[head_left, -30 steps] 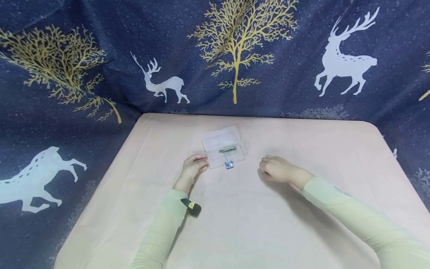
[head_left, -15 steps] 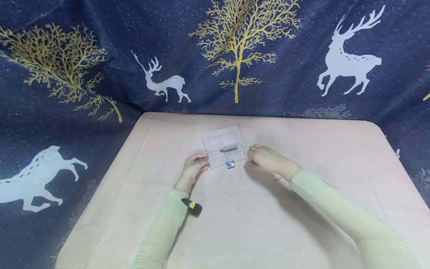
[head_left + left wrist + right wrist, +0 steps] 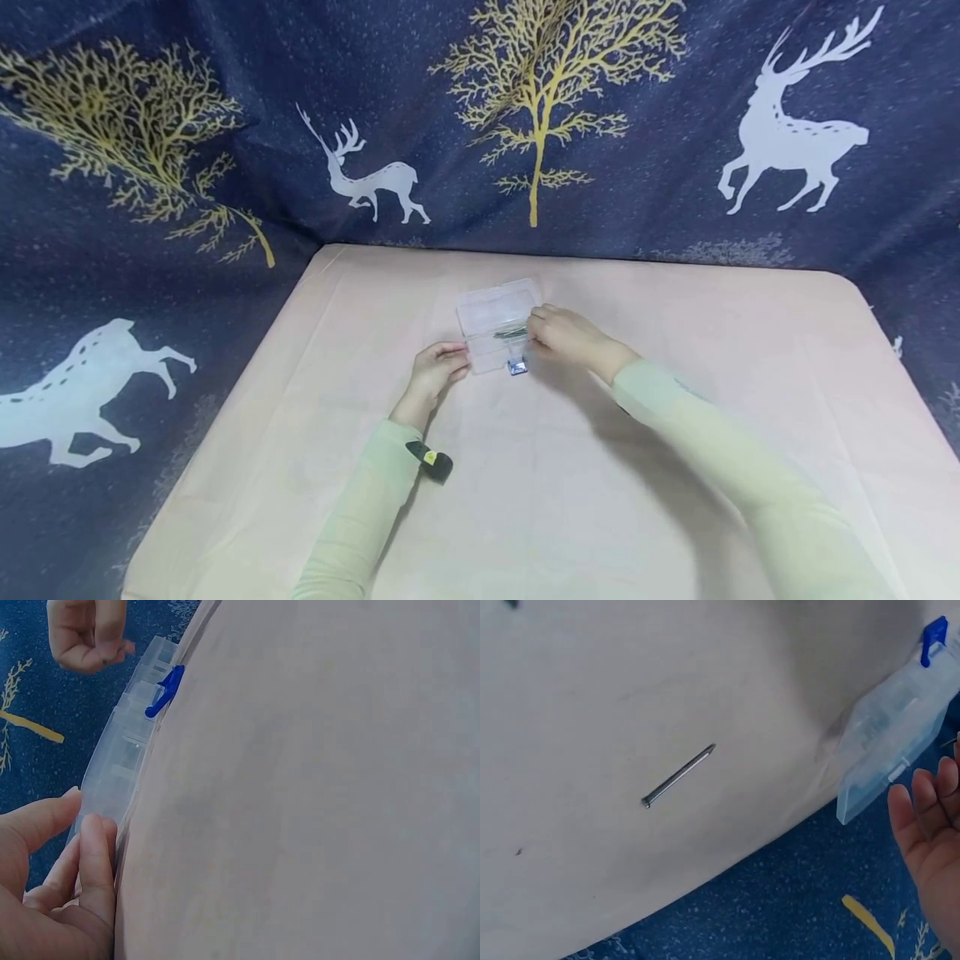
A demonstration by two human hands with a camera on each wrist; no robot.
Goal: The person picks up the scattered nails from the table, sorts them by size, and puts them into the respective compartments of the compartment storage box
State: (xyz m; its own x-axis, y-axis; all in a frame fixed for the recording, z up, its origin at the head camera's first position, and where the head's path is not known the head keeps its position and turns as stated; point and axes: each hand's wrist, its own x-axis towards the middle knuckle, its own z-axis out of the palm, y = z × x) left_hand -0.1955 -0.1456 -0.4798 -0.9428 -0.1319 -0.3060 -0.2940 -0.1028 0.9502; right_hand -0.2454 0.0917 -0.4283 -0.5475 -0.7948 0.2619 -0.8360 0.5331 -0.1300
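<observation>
A clear plastic box (image 3: 486, 360) stands on the table with its lid (image 3: 493, 310) raised at the back; several nails (image 3: 512, 332) lie inside. Its blue latch (image 3: 166, 691) hangs at the front. My left hand (image 3: 435, 372) pinches the box's left end, thumb on top and fingers against the side. My right hand (image 3: 568, 336) is over the box's right end with curled fingers. A thin nail tip (image 3: 949, 742) shows beside its fingertips in the right wrist view; the rest is hidden. One loose nail (image 3: 679, 777) lies on the table, seen in the right wrist view.
A pale pink cloth (image 3: 480, 500) covers the table. Behind it hangs a dark blue curtain (image 3: 247, 150) with white deer and golden trees. A black strap (image 3: 433, 463) is on the left wrist.
My right hand has moved left from beside the box to over its right end. The left hand stays on the box. A loose nail came into sight under the right forearm, then was hidden in the head view.
</observation>
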